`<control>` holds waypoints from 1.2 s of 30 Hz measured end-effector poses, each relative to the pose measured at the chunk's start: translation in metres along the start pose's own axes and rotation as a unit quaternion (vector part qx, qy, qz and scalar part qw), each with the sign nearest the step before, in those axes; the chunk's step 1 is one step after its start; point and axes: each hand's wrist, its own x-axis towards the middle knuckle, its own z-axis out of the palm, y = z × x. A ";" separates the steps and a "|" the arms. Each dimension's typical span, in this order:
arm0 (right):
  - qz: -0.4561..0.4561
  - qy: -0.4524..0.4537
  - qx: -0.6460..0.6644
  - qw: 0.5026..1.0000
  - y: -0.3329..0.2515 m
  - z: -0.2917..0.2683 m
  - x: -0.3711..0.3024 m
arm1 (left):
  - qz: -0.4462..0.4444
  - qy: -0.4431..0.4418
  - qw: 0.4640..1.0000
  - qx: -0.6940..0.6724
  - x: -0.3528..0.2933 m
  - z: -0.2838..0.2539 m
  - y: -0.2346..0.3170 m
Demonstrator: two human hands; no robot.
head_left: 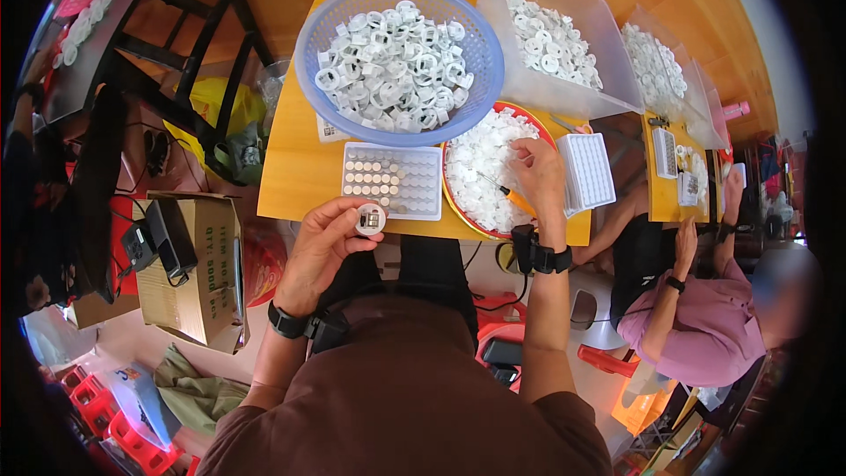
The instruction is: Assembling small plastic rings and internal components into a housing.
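My left hand (319, 247) is closed, holding a small round white plastic part (371, 220) with metal pieces in its middle. Over the red-rimmed round tray (539, 122), my right hand (541, 178) has thumb and fingertips pinched together; whatever they may grip is too small to make out. Small white plastic pieces (476, 154) heap up in that tray. Among them lies a screwdriver (518, 201) with an orange handle, beside my right hand. Just beyond my left hand, a white compartment tray (426, 204) carries rows of small pale discs (370, 178).
A blue basket (308, 79) full of white ring-shaped parts stands behind the trays. Right of it are a clear bin (617, 104) of similar parts and stacked white trays (590, 167). A co-worker (696, 326) sits at the right; a cardboard box (198, 273) is at the left.
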 end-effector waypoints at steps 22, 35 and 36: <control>0.014 0.025 0.187 0.982 -0.002 0.001 -0.001 | -0.009 -0.014 1.000 -0.002 0.000 0.001 -0.005; 0.088 -0.072 0.497 0.860 -0.048 -0.021 -0.042 | -0.033 -0.027 0.999 -0.010 0.005 0.015 -0.010; 0.077 -0.095 0.530 0.839 -0.048 -0.020 -0.044 | -0.034 -0.027 0.999 -0.009 0.005 0.015 -0.010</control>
